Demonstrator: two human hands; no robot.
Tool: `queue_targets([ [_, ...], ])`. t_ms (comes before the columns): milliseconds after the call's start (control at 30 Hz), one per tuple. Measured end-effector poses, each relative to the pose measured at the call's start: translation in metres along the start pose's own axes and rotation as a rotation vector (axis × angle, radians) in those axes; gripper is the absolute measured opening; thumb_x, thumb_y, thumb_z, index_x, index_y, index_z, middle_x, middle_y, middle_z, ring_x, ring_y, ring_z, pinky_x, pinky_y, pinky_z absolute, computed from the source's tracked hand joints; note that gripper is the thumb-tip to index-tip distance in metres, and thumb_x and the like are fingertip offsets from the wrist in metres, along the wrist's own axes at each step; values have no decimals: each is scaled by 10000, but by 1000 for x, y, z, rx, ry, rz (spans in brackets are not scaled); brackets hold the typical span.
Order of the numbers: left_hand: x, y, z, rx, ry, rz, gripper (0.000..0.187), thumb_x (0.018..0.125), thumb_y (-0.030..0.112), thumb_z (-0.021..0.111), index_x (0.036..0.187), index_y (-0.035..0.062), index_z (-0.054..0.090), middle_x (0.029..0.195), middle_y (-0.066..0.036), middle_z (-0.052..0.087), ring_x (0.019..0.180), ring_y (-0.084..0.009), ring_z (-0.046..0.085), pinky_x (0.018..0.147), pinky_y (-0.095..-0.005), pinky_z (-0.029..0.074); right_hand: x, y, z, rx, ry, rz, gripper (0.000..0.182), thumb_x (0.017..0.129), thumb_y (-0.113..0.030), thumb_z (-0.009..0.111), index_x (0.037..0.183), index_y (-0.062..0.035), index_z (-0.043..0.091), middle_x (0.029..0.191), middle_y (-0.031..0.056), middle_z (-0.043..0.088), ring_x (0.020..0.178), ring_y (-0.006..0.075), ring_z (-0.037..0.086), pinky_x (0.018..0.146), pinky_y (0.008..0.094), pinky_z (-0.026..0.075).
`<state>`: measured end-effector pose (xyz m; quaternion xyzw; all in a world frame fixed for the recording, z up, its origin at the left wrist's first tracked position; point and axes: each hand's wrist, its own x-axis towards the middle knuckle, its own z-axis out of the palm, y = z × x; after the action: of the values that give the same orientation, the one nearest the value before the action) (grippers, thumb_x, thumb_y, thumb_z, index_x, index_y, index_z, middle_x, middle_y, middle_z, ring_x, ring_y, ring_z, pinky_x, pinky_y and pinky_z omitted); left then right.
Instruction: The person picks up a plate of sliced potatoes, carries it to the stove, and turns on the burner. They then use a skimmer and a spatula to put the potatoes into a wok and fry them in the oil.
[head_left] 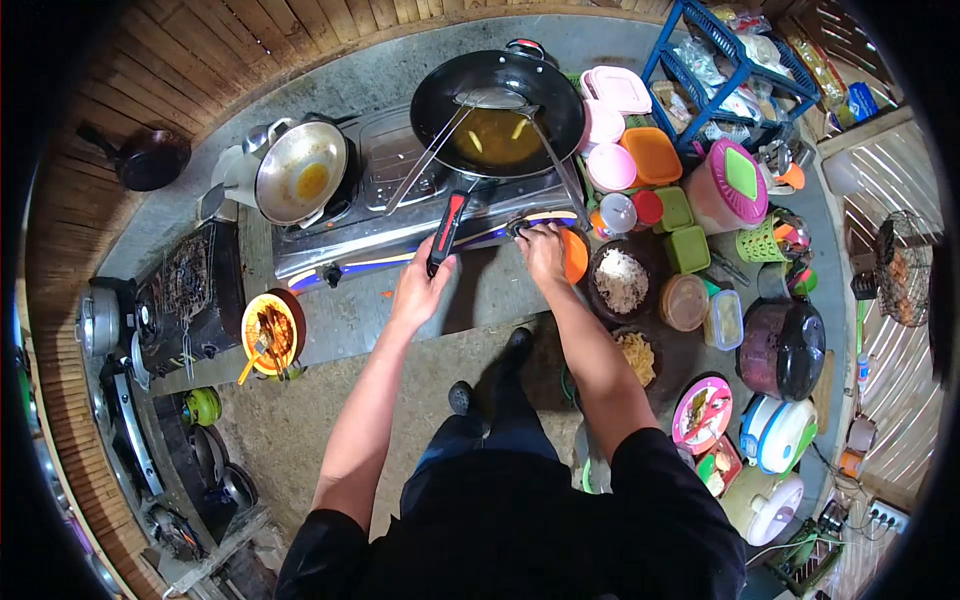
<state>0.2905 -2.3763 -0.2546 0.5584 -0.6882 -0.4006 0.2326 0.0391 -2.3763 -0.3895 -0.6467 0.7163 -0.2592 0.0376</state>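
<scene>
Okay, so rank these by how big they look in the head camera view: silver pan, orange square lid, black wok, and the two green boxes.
Largest to smallest:
1. Black wok
2. Silver pan
3. Orange square lid
4. Upper green box and lower green box: too alike to rank

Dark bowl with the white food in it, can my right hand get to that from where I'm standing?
Probably yes: your right hand, at the stove knob, is close to the dark bowl; the orange item between looks easy to pass over.
</scene>
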Motion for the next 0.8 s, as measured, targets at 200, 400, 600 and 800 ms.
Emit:
queue_targets([
  [200,3,-7,0,-44,20,73,496,922,344,606,1332,83,506,911,-219,669,826,-341,669,750,-396,505,1,-5,2,-21,8,52,198,748,-195,753,915,-88,748,905,99,689,935,280,602,898,395,470],
  [400,9,-10,-1,-29,-14,38,479,909,341,628,1285,61,529,853,-172,668,788,-297,663,746,-389,499,1,-14,-4,-28,38,74,205,740,-202,760,903,-78,748,911,110,695,927,287,621,937,400,448],
  [600,25,3,4,-571,-181,-191,438,873,322,704,1158,47,517,745,-43,623,544,-115,581,494,-269,467,0,-20,-11,-21,-24,105,254,731,-179,769,953,-58,738,980,155,684,955,340,605,896,419,473],
  [800,50,16,8,-453,-206,-164,308,886,250,700,1048,49,533,590,43,465,422,-55,394,366,-237,303,-3,-19,-1,-28,9,138,288,742,-182,755,997,-51,726,1017,159,671,975,345,606,932,416,462],
])
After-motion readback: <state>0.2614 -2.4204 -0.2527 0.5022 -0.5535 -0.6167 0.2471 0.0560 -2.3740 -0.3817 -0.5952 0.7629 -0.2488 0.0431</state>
